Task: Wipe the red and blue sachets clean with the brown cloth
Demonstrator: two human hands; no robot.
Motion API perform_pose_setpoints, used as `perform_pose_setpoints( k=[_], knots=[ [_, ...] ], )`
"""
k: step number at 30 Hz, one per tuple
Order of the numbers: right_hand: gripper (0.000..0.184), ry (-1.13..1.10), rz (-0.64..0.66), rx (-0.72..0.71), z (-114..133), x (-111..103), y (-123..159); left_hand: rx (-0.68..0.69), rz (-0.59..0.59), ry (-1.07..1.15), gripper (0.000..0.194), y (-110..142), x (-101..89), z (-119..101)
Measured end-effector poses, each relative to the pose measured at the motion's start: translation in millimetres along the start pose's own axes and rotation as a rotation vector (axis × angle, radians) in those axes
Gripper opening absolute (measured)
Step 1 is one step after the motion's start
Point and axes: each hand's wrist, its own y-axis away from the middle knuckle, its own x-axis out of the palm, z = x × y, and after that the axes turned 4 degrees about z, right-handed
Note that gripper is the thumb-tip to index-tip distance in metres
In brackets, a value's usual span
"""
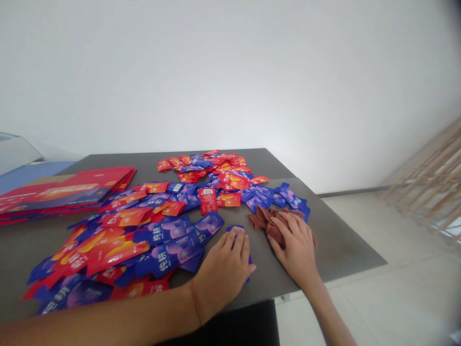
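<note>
Left hand (223,271) lies flat and a bit open on a blue packet (233,229), pressing it down on a gray table (334,250). Far left of this hand sits a neat stack of flat red boxes (61,194). Just left of the hand, many red and blue packets (169,254) lie loose in a big messy pile, none stacked up. Right of the hand, the right hand (293,245) rests half open on a crumpled brown cloth (268,223), fingers curved over it.

Flat red packaging (61,192) lies stacked on a gray table (334,245).
</note>
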Motion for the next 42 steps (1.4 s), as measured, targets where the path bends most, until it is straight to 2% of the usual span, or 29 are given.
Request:
perform_pose_setpoints(
  k=[3, 8, 16, 24, 28, 32, 37, 42],
  knots=[
    [0.041, 0.011, 0.001, -0.002, 0, 0, 0, -0.059, -0.034, -0.001, 0.085, 3, 24.8, -9],
    [0.039, 0.017, 0.004, -0.008, 0, -2, 0, -0.060, -0.056, 0.038, 0.093, 6, 41.4, -6],
    [0.041, 0.024, 0.032, -0.001, -2, -4, 0, -0.032, -0.012, 0.128, 0.087, 13, 39.9, -1],
    [0.040, 0.025, 0.025, -0.006, -1, -6, 0, 0.051, 0.127, 0.321, 0.081, 15, 23.2, 13],
    [0.040, 0.041, 0.033, 0.006, 0, -7, -1, 0.115, 0.077, 0.333, 0.079, 21, 23.6, 18],
    [0.039, 0.046, 0.037, 0.011, 1, -8, -1, 0.156, 0.000, 0.236, 0.070, 35, 30.0, 20],
    [0.039, 0.040, 0.038, 0.013, 2, -10, -2, 0.182, -0.145, 0.073, 0.049, 51, 36.5, 14],
    [0.039, 0.048, 0.050, 0.015, 3, -11, -2, 0.166, -0.214, 0.030, 0.044, 55, 37.6, 6]
  ],
)
